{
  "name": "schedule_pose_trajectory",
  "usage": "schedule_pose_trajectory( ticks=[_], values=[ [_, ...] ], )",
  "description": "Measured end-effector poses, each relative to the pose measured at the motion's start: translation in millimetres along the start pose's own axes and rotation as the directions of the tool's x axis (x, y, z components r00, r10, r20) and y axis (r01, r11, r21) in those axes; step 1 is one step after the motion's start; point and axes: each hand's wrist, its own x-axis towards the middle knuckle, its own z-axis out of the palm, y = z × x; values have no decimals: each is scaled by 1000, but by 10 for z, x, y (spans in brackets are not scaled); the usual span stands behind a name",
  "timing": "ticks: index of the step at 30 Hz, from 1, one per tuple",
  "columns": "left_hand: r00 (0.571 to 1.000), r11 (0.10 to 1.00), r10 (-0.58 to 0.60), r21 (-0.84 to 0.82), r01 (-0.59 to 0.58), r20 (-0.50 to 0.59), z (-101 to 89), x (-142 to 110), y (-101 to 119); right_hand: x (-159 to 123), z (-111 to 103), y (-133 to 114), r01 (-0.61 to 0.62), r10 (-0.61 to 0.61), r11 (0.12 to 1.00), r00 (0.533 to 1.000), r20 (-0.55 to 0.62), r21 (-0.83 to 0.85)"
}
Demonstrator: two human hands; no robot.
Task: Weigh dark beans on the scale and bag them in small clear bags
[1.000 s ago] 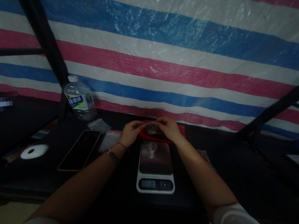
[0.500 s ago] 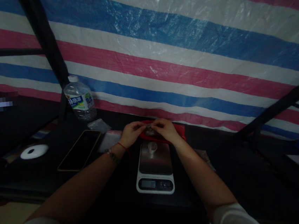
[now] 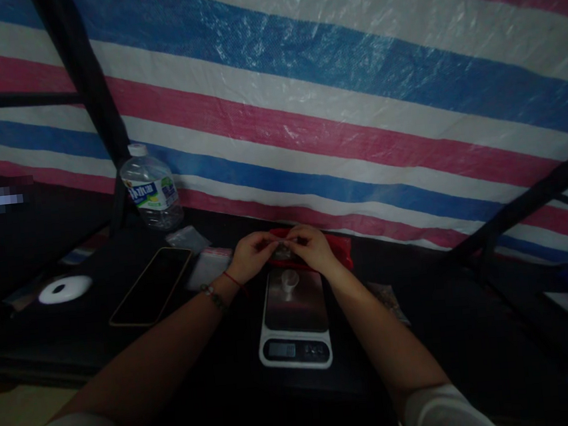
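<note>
My left hand [image 3: 252, 255] and my right hand [image 3: 312, 249] meet over a red tray [image 3: 342, 251] at the back of the dark table. Between their fingertips they pinch a small clear bag [image 3: 282, 251] with dark contents. Just in front of them stands a white kitchen scale [image 3: 294, 322] with a steel top, and a small clear cup [image 3: 290, 280] sits on its platform. A red string and a bead bracelet circle my left wrist.
A water bottle [image 3: 152, 189] stands at the back left, with small clear bags [image 3: 186, 238] beside it. A phone [image 3: 151, 285] and a white round device [image 3: 65, 288] lie to the left. A striped tarp [image 3: 353, 99] hangs behind, with black poles at both sides.
My hands have drawn closer together over the red tray, and the small bag between them has been squeezed narrower. Nothing else on the table has moved.
</note>
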Motion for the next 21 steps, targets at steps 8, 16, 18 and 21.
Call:
schedule_pose_trajectory(
  ticks=[8,16,18,21],
  values=[
    [989,978,140,150,-146,52,7,-25,26,-32,98,46,118,-120,988,993,-17,-103],
    [989,991,117,74,-110,-86,16,-7,115,14,-105,-157,168,-196,955,976,-94,-246],
    [989,995,98,6,-98,-112,-8,0,149,-8,-189,-261,154,-181,957,979,-91,-246],
    [985,987,135,-67,-143,-109,-11,-2,265,-96,-340,-446,152,-176,959,981,-78,-240]
  ],
)
